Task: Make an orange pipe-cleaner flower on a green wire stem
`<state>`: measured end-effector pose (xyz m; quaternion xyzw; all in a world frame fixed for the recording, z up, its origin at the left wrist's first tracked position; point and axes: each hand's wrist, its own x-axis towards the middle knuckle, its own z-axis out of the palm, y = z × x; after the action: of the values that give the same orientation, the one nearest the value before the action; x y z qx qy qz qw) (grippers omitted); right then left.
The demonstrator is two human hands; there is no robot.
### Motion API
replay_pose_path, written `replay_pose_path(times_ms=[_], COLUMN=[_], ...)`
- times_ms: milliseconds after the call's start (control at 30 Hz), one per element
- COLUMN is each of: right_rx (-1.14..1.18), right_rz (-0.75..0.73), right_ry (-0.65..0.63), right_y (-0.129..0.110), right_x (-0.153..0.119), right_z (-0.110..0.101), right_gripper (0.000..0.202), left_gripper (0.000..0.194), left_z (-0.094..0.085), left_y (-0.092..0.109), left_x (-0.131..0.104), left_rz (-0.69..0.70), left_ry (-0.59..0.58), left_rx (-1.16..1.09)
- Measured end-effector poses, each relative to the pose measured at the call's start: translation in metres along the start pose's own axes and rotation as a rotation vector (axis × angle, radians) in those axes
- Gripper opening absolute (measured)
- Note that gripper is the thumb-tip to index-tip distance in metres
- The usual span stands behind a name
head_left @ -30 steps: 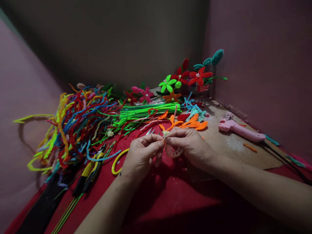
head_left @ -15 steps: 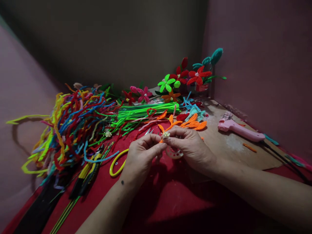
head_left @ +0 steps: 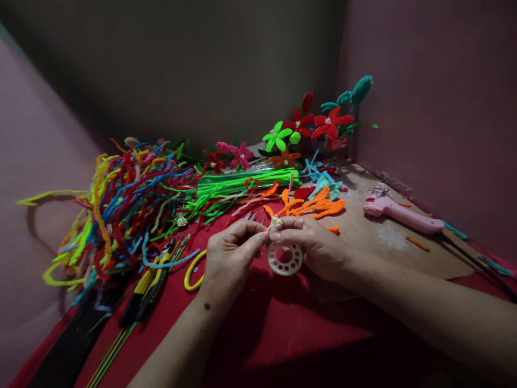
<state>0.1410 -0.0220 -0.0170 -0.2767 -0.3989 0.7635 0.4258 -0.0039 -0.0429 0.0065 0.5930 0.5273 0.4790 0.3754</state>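
Observation:
A small bunch of pale yellow flower stamens (head_left: 276,220) is pinched between my two hands, heads pointing up. My left hand (head_left: 232,256) is closed, thumb and fingertips together at the lower left of the bunch. From the other side my right hand (head_left: 317,241) grips it, its thumb against the base. The stems are mostly hidden by my fingertips. Just below them on the red cloth is a white spool (head_left: 299,260) with a ring of holes. Orange pipe-cleaner petals (head_left: 319,206) lie right behind my right hand. Yellow-handled scissors (head_left: 189,280) are partly covered by my left hand.
To the left are a heap of coloured pipe cleaners (head_left: 121,205), cutting pliers (head_left: 151,288) and thin green stems (head_left: 111,355). Green pipe cleaners (head_left: 242,182) lie behind, near finished flowers (head_left: 331,123). A pink glue gun (head_left: 404,214) with a black cord rests on cardboard (head_left: 388,258) at right.
My hands have shifted slightly, and more of the white spool shows beneath them. Orange no longer shows under the stamens between my fingertips. The whole view has moved a little.

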Motion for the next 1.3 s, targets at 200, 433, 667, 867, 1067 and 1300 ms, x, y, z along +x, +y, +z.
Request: replay_pose_path(times_ms=[200, 433, 667, 867, 1067, 1300], right_rx=[0.043, 0.016, -0.151, -0.154, 0.025, -0.002], right_rz=[0.029, 0.048, -0.093, -0.248, -0.088, -0.138], right_ry=[-0.018, -0.025, 0.05, 0.104, 0.064, 0.108], right_y=[0.0, -0.002, 0.002, 0.007, 0.008, 0.009], right_x=[0.0, 0.0, -0.001, -0.001, 0.0, 0.004], right_z=[-0.002, -0.001, 0.002, 0.003, -0.003, -0.007], right_gripper=[0.016, 0.012, 0.008, 0.012, 0.014, 0.012], left_gripper=[0.007, 0.01, 0.015, 0.018, 0.019, 0.02], left_z=[0.001, 0.003, 0.0, -0.001, -0.001, 0.002], left_y=[0.004, 0.004, -0.004, -0.01, -0.014, -0.008], left_x=[-0.002, -0.003, 0.002, 0.007, 0.007, 0.003], left_rz=[-0.019, -0.044, -0.304, -0.461, -0.529, -0.2], left_ry=[0.003, -0.018, -0.121, -0.252, -0.351, -0.111], left_rx=[0.018, -0.075, -0.41, -0.636, -0.705, -0.105])
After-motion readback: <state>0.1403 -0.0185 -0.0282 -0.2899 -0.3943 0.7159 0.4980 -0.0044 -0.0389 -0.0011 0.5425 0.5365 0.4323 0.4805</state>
